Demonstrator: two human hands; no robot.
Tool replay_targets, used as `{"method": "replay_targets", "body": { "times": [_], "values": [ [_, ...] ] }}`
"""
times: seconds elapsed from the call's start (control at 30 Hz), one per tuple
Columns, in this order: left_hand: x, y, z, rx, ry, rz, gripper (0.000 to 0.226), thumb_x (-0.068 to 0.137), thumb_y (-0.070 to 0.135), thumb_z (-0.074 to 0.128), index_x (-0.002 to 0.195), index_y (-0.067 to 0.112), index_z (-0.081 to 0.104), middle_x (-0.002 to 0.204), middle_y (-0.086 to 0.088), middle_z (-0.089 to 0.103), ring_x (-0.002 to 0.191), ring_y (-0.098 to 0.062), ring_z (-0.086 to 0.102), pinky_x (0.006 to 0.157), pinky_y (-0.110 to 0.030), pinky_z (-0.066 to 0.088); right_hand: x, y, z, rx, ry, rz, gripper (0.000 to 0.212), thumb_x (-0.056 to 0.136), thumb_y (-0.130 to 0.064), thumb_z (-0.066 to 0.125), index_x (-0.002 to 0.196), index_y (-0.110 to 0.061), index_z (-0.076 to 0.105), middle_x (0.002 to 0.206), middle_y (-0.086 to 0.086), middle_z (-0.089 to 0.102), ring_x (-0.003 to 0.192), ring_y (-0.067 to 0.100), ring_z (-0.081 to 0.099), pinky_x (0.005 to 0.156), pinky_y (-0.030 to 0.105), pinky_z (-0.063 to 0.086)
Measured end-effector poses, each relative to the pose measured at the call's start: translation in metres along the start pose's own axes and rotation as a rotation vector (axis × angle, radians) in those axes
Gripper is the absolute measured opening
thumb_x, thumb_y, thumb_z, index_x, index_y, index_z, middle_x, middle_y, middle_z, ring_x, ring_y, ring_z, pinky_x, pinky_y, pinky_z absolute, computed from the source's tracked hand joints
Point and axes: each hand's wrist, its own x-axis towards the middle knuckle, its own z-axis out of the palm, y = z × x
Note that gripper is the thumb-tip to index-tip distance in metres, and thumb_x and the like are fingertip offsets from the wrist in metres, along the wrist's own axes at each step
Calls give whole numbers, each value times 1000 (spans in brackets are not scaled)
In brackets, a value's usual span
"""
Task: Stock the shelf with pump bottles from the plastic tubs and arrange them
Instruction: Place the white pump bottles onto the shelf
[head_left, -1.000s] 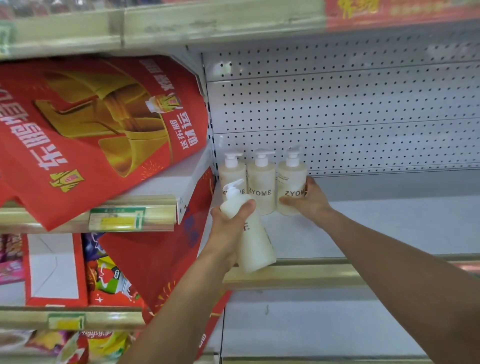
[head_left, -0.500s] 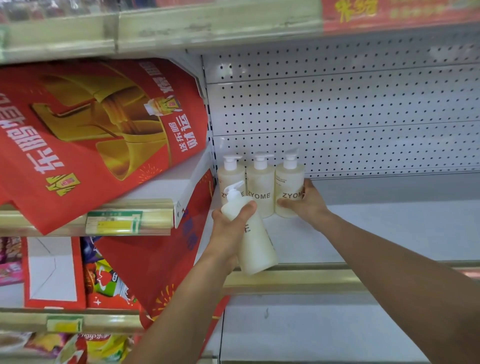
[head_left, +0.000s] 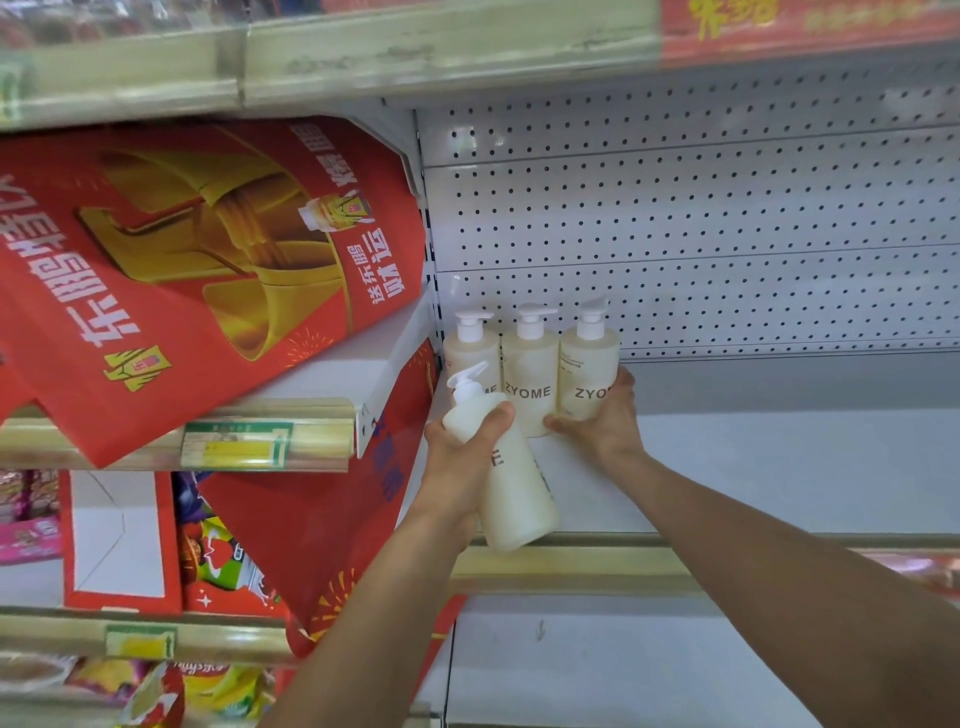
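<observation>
Three cream pump bottles stand in a row at the back left of the white shelf: the left bottle, the middle bottle and the right bottle. My right hand grips the right bottle at its base, thumb in front and fingers round its right side. My left hand holds a fourth cream pump bottle tilted, pump up and to the left, above the shelf's front edge. The plastic tubs are out of view.
A white pegboard back wall rises behind the bottles. A red promotional banner hangs over the neighbouring shelf to the left. A gold price rail runs along the shelf front. Snack packs fill the lower left shelves.
The right bottle has been nudged slightly left against the middle one, label turning. My left hand keeps the tilted bottle almost still.
</observation>
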Motion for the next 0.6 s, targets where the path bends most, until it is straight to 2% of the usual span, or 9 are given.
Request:
{"method": "replay_targets", "body": {
  "times": [0.13,0.2,0.27,0.33,0.37,0.43,0.5,0.53,0.6],
  "values": [
    [-4,3,-1,-6,2,-5,67,79,40,78,131,16,43,114,-11,66,94,-27,71,61,-37,60,-8,-8,-10,-16,-1,43,123,62,-30,91,152,-11,9,149,12,28,142,28,23,112,46,29],
    [-7,6,-2,-13,3,7,71,74,43,80,129,16,45,115,-12,66,93,-26,71,59,-36,59,-21,-18,-20,-9,47,11,107,74,-34,82,152,-11,13,149,11,29,141,26,25,111,45,31],
    [-9,9,-4,-23,-7,18,80,63,48,81,128,16,48,116,-13,67,93,-27,71,58,-35,58,-41,-30,-32,46,25,-88,76,82,-36,74,142,-15,33,134,5,43,125,22,43,99,36,43],
    [-12,12,-5,-41,0,34,85,58,49,80,129,16,49,117,-14,66,96,-29,71,61,-37,59,-68,-44,-41,99,-97,-150,50,85,-39,70,125,-18,48,118,-3,52,106,15,54,83,23,46],
    [-13,14,-4,-54,-1,43,87,57,50,81,130,15,49,118,-14,66,97,-31,70,64,-40,60,-81,-50,-45,104,-184,-157,45,85,-43,69,121,-20,52,115,-6,54,103,11,55,80,21,46],
    [-16,20,-2,-93,-23,72,94,53,51,83,132,13,48,117,-14,68,99,-31,70,74,-48,61,-106,-64,-50,135,-427,-115,46,85,-51,66,119,-22,55,113,-8,58,100,10,60,81,25,51],
    [-21,27,1,-92,-38,109,95,53,52,82,132,12,48,117,-12,69,100,-27,71,81,-49,60,-127,-75,-49,201,-655,-58,47,82,-50,70,118,-25,54,111,-8,63,97,10,65,83,32,57],
    [-24,30,2,-78,-29,120,92,55,52,80,132,12,49,117,-12,68,100,-26,71,82,-48,59,-134,-79,-47,203,-686,-56,48,79,-44,75,117,-27,51,110,-9,62,94,7,66,81,33,58],
    [-29,38,2,-51,-24,120,80,64,51,77,129,11,51,115,-14,69,100,-28,70,85,-51,58,-143,-85,-43,181,-617,-78,54,76,-31,81,117,-24,46,109,-8,60,89,6,65,74,33,59]
  ]
}}
